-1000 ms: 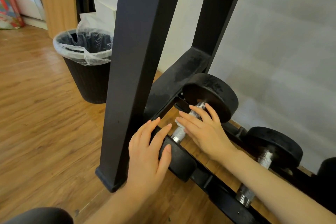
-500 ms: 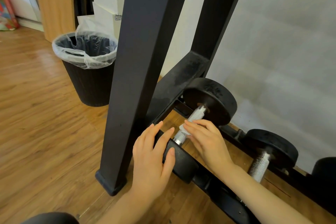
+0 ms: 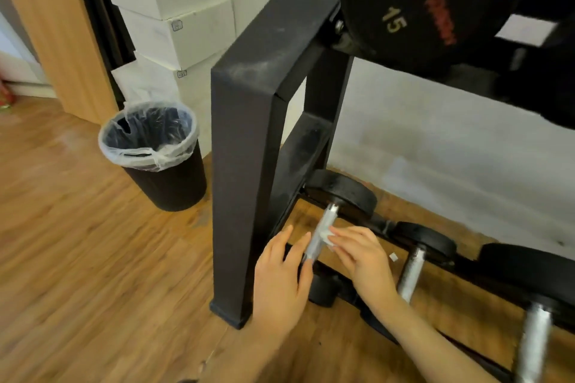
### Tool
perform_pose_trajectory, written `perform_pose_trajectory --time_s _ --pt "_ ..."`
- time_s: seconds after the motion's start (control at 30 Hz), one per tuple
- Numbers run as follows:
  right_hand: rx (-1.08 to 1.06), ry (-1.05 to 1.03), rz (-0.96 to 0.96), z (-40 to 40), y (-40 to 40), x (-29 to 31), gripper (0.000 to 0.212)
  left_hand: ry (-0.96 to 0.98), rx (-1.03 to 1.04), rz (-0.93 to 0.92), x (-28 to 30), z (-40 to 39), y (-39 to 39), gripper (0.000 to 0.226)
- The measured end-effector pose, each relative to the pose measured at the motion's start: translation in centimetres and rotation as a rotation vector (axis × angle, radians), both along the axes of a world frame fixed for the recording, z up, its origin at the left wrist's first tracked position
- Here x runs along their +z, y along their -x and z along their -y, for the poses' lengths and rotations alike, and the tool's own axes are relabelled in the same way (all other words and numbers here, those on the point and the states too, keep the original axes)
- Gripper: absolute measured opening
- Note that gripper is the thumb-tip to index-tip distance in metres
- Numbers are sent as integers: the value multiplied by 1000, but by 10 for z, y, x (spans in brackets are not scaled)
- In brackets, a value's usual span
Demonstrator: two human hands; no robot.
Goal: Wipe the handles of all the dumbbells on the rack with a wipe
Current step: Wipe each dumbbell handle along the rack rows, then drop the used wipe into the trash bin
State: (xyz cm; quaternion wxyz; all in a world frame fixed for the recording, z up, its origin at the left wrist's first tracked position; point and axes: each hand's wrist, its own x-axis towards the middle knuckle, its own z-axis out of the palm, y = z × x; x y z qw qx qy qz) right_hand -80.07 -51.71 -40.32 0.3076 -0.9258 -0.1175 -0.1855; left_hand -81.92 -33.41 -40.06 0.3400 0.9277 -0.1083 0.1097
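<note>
A lined black bin [image 3: 158, 165] stands on wood floor [image 3: 77, 242] beside what look like stacked white boxes [image 3: 174, 19].

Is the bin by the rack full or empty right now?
Looks empty, as far as the view reaches: the trash bin stands upright with its clear liner folded over the rim, and only dark liner shows inside. The very bottom is shadowed.
</note>
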Motion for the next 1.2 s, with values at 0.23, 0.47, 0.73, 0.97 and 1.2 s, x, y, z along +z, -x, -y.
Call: perform_pose_trajectory --time_s 0.23,0.47,0.73,0.97,1.2 --pt "-157 -96 -29 -27 26 134 23 -117 -44 14 147 -26 -12 36" --pt "-180 -103 -14 -55 27 272 24 -184 -31 -43 278 -55 -20 39" --pt "-177 -106 -49 -105 19 399 27 -186 -30 -14 401 -98 -35 39" --pt "-162 -153 -27 -169 -6 460 24 -179 19 15 464 -167 -44 40" --pt "-63 -154 25 -247 -41 476 24 -262 122 47 482 -267 -62 43"
